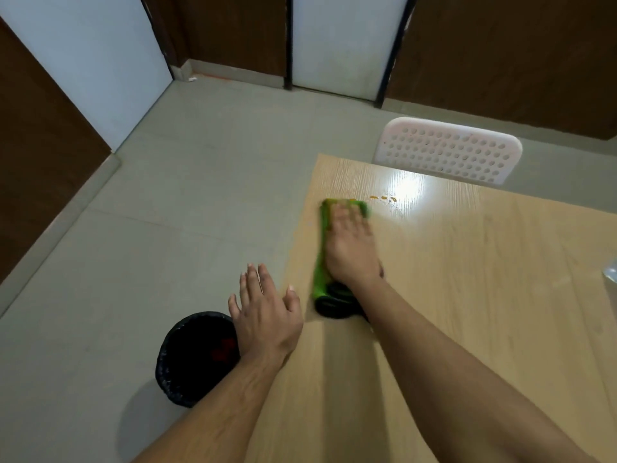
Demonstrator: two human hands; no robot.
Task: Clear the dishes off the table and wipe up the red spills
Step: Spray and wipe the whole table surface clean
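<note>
Forearms fill the lower frame; both reach fwd over the near-left corner of the wooden table (467,279). Right hand (350,245) lies flat, fingers straight, pressing a green cloth (322,248) onto the tabletop near the left edge; it grips nothing, just bears down. Cloth is long and folded, w/ a black part bunched under the wrist; its far end looks yellow-stained and blurred, so prob. mid-stroke. Remaining spill (384,197): a short row of orange-red drops just beyond the cloth's far right corner, not yet covered. Left hand (263,312) is open, fingers spread, holding nothing, at or over the table's left edge; contact w/ the edge cannot be told. Below it on the floor stands a black bin (187,362) w/ something red inside. No dishes visible on the part of the table in view; a clear object (611,270) shows at the far right edge, too cropped to identify. White perforated chair (447,150) stands at the far side. Risks, as judged: a stroke toward the left edge could push liquid off onto the floor, as the bin sits off-line from the cloth; a loaded cloth end may smear rather than lift the drops; flat-palm pressure w/o grip may let the cloth slip or unfold; glare patch next to the drops could hide residue.
</note>
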